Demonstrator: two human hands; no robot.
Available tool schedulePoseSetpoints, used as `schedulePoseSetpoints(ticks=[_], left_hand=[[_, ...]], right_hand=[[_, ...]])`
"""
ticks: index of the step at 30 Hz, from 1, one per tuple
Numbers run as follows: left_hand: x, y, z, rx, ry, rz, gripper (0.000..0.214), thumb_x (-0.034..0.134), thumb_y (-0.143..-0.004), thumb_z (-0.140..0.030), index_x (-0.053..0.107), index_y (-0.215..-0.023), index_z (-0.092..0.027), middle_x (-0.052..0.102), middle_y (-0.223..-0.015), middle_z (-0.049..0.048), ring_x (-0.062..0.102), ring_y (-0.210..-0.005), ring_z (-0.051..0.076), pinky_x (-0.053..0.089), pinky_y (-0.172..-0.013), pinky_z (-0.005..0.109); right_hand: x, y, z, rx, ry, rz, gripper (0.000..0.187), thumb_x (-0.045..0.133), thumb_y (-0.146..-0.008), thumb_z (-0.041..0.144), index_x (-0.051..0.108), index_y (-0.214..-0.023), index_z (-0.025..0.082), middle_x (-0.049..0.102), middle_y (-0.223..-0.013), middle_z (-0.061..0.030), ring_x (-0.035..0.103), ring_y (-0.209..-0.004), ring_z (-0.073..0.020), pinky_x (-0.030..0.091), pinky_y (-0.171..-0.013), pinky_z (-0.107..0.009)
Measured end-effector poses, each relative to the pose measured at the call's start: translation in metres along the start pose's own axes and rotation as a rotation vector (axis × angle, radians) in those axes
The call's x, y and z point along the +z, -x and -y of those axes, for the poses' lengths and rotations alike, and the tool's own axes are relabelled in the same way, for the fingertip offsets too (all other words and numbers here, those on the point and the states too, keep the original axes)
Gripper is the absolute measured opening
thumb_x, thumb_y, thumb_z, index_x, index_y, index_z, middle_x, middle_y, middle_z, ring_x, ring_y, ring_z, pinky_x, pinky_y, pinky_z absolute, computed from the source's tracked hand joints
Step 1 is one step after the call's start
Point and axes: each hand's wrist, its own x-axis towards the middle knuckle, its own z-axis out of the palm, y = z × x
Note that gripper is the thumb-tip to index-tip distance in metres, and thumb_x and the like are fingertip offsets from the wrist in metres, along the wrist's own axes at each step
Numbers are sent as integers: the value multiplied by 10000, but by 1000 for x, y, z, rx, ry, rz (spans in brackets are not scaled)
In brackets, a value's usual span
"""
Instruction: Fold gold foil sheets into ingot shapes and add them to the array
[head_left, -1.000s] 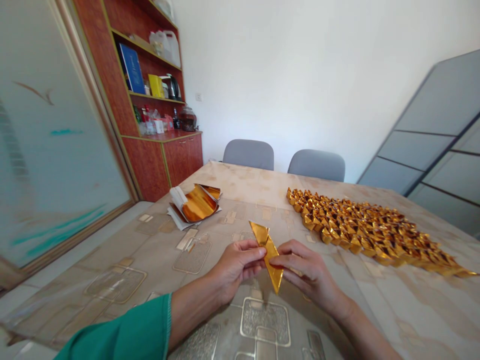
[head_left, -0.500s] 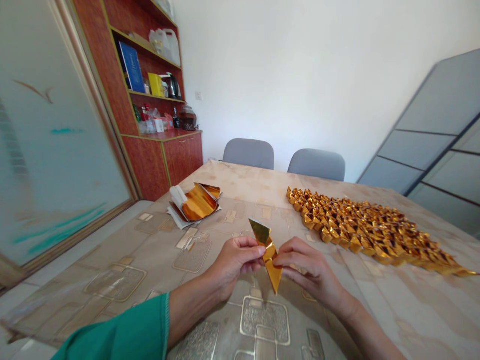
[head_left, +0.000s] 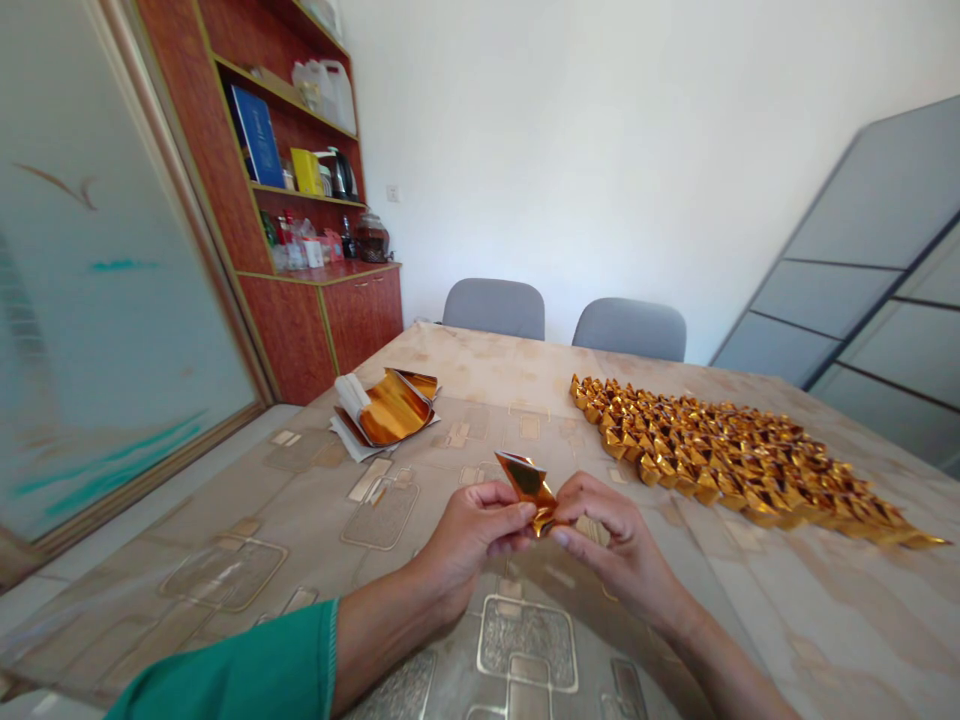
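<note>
A small piece of folded gold foil paper (head_left: 528,478) is held above the table between both hands. My left hand (head_left: 480,520) pinches its left side between thumb and fingers. On its right side, the thumb and fingers of my right hand (head_left: 600,520) grip the lower part. One pointed flap sticks up and away from me; the lower end is partly hidden by the fingers. To the right lie rows of folded gold paper pieces (head_left: 697,440). A loose stack of gold foil sheets (head_left: 394,408) with white backs rests at the left.
The table (head_left: 420,620) has a patterned, clear-looking cover. Two grey chairs (head_left: 493,308) stand at its far side. A reddish wooden cabinet (head_left: 360,315) with shelves of household items is at the back left, beside a frosted glass door (head_left: 112,330). Grey panels (head_left: 840,240) lean at the right.
The lower pointed end of the gold paper, which hung down toward me, is now folded up between the fingers. My right hand has turned, its thumb now showing at the lower edge.
</note>
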Motion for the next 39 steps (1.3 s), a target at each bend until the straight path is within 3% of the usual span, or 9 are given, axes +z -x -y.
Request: schedulePoseSetpoints(ticks=[10, 18, 24, 32, 39], left_hand=[[4, 3, 2, -60, 111, -30, 335, 911, -484, -257, 691, -698, -123, 684, -705, 12, 605, -617, 70, 483, -573, 155], [6, 7, 3, 28, 55, -29, 303, 856, -624, -247, 700, -852, -124, 697, -835, 45, 634, -715, 96, 527, -654, 191], [6, 8, 3, 80, -12, 20, 278, 799, -706, -320, 718, -904, -141, 692, -859, 44, 628, -702, 100, 533, -655, 211], [6, 7, 5, 69, -52, 5, 246, 820, -672, -317, 724, -798, -128, 696, -779, 45, 616, -678, 106, 511, -626, 197], [5, 7, 3, 11, -1, 13, 261, 843, -642, -303, 720, -777, -117, 686, -762, 37, 611, -660, 89, 508, -622, 181]], right_hand=[[8, -2, -1, 138, 11, -118, 172, 639, -849, 279, 597, -697, 212, 564, -692, 7, 512, -650, -152, 396, -610, -273], [13, 1, -4, 285, -65, -227, 174, 623, -845, 298, 537, -716, 220, 540, -665, 27, 481, -612, -136, 378, -565, -248], [18, -2, 2, 259, 62, -265, 174, 610, -817, 247, 519, -672, 218, 512, -621, 37, 453, -578, -133, 374, -547, -248], [22, -2, -1, 246, 135, -241, 174, 636, -799, 236, 514, -675, 223, 510, -625, 33, 449, -579, -135, 354, -539, -248], [22, -1, -3, 243, 65, -228, 206, 661, -820, 279, 532, -677, 207, 513, -631, 32, 445, -594, -136, 348, -552, -250]])
